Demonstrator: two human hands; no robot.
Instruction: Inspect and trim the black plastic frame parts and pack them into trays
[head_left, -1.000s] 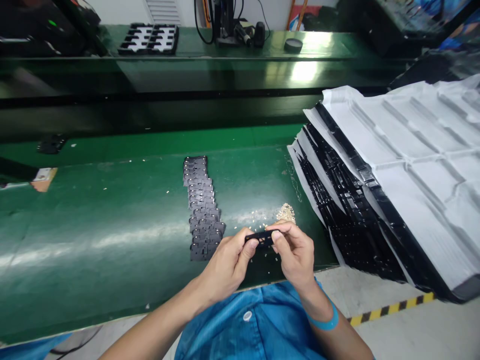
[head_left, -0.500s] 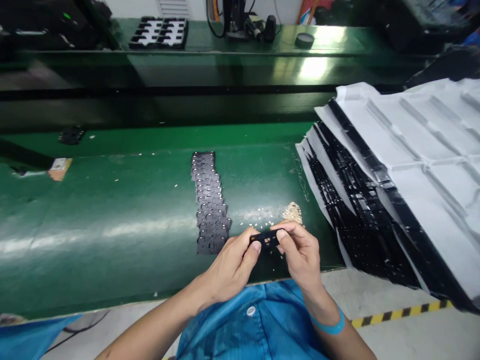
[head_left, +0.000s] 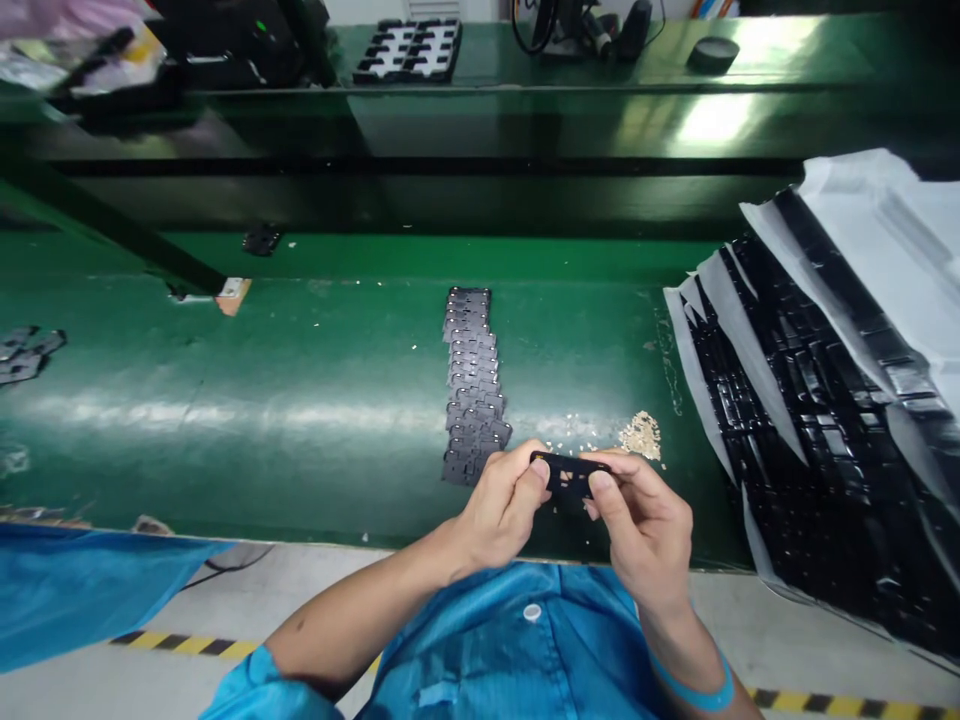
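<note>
Between my two hands is a small flat black plastic part (head_left: pixel 571 474) with cut-out holes, held level near the bench's front edge. My left hand (head_left: pixel 504 505) pinches its left end, thumb on top. Its right end is gripped by my right hand (head_left: pixel 646 520), thumb and fingers closed on it. Just beyond my left hand runs an overlapping row of similar dark plastic parts (head_left: pixel 474 380) on the green bench (head_left: pixel 262 420). A heap of tiny beige pieces (head_left: pixel 641 436) lies past my right hand, with loose ones scattered beside it.
At the right stands a tall stack of black trays with white sheets (head_left: pixel 810 370). More dark parts (head_left: pixel 30 352) lie far left, near a green post (head_left: pixel 112 225). On the raised shelf are a black-and-white tray (head_left: pixel 409 50) and a round black object (head_left: pixel 712 55).
The view has swung left, so everything appears shifted rightward and more of the left bench shows. Both hands keep their hold on the black part, which looks tipped slightly differently.
</note>
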